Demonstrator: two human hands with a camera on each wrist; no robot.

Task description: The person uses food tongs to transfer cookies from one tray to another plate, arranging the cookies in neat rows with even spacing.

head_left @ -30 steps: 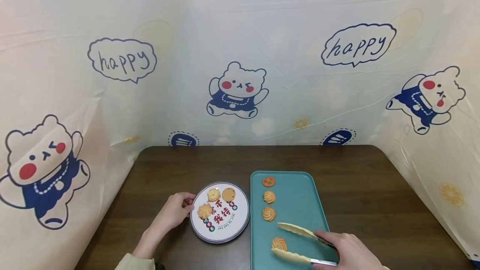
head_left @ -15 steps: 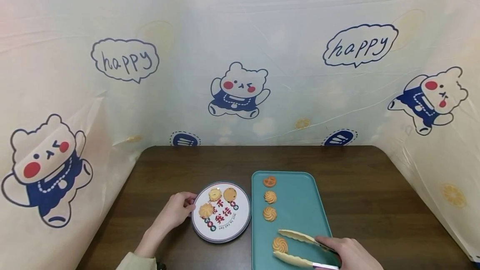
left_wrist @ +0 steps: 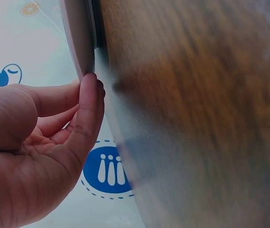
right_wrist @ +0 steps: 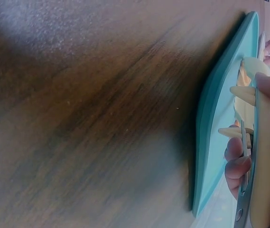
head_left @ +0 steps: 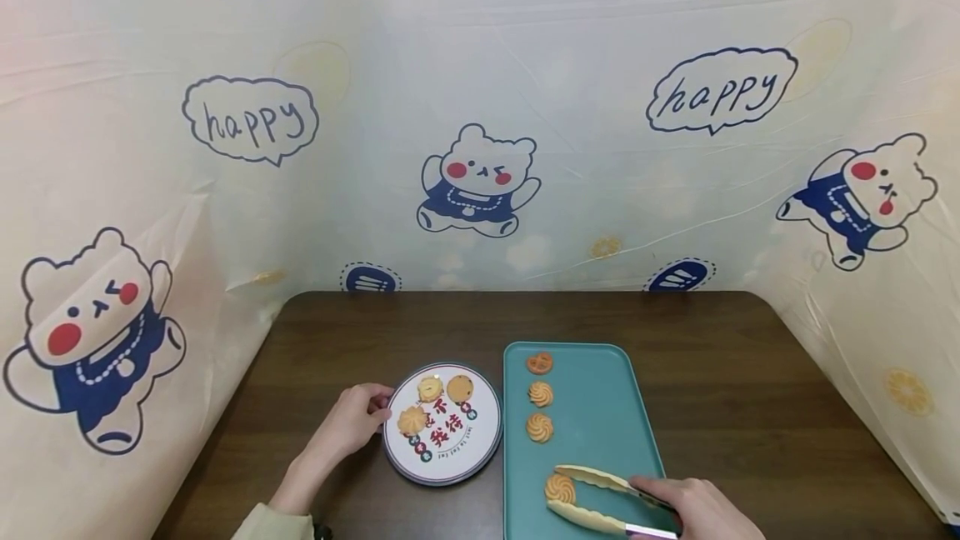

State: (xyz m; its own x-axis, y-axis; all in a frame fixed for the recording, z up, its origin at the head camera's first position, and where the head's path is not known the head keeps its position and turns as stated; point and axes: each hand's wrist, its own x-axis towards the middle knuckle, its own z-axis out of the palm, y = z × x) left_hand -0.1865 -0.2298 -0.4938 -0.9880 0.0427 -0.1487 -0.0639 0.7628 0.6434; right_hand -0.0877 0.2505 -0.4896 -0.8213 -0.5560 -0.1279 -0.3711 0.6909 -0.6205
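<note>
Head view, left to right: plate point(head_left: 483, 436) sits at the left hand point(head_left: 352, 419), thumb and fingers pinching its rim. Right of it, on the green tray point(head_left: 600, 398), the nearest swirl cookie point(head_left: 560, 489) lies between the tong tips, well ahead of the right hand's fingers. Right hand point(head_left: 705, 508) grips the tongs point(head_left: 592, 518), arms parted about a cookie's breadth; can't tell if both touch. Versus a second ago: upper arm closer to the cookie, gap narrower; plate still pinched.

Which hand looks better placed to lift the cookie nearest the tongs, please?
Likely the right hand: it holds the tongs astride that cookie, while the left hand grips the plate.
</note>
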